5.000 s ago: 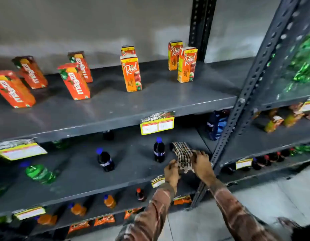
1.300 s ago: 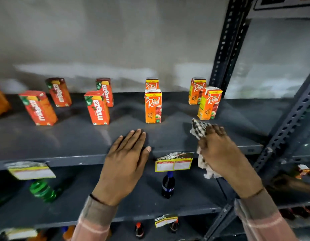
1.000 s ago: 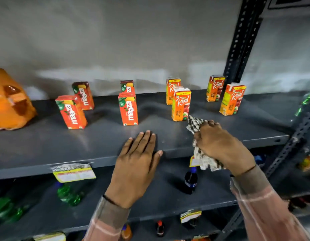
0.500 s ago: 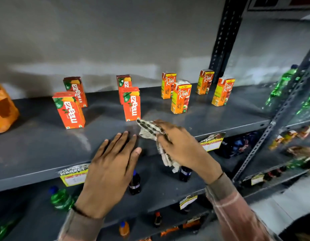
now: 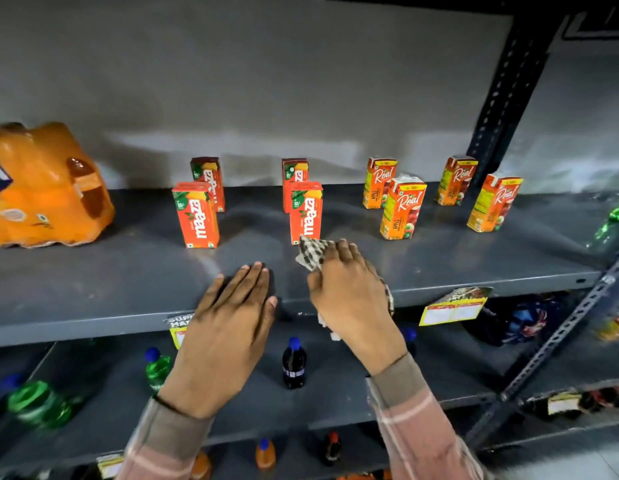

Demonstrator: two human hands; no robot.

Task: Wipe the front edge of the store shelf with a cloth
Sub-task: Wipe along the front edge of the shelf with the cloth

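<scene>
A dark grey metal shelf (image 5: 93, 289) runs across the view; its front edge (image 5: 76, 327) is a thin lip. My right hand (image 5: 349, 296) grips a black-and-white checked cloth (image 5: 310, 252) and presses it over the front edge near the middle. Part of the cloth hangs below the lip, mostly hidden by the hand. My left hand (image 5: 228, 323) lies flat on the shelf just left of it, fingers together, palm down, holding nothing.
Red Maaza cartons (image 5: 196, 216) and orange Real cartons (image 5: 401, 209) stand behind the hands. An orange shrink-wrapped pack (image 5: 41, 188) sits far left. Price tags (image 5: 453, 306) hang from the lip. Bottles (image 5: 293, 363) stand on lower shelves. A perforated upright (image 5: 557, 337) rises at right.
My right hand has slid the cloth leftward along the shelf front, from near the Real cartons to just in front of a Maaza carton. My left hand stays flat on the shelf.
</scene>
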